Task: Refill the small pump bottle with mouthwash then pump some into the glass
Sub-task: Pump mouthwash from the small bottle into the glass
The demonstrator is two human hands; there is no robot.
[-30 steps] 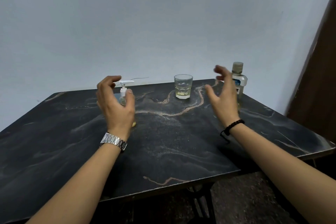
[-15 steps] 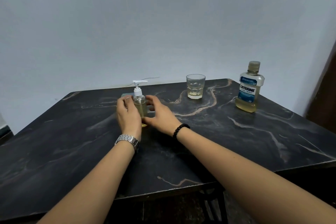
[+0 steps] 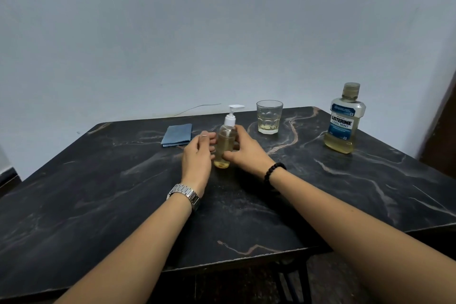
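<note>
My left hand (image 3: 197,155) and right hand (image 3: 243,149) flank the upright pump bottle (image 3: 225,142) mid-table (image 3: 98,205), fingers loosely curled at its sides; actual grip unclear, far fingertips hidden. Beyond: folded blue cloth (image 3: 177,135), glass (image 3: 269,117) with little liquid, capped mouthwash bottle (image 3: 344,118) far right.

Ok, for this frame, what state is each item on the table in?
Small clear pump bottle: upright, pump on, mostly full of yellow liquid.
Left hand: open beside it.
Right hand: cupping it, grip unclear.
Clear faceted glass: upright, little liquid.
Large Listerine mouthwash bottle: capped, upright.
Blue cloth: folded flat.
</note>
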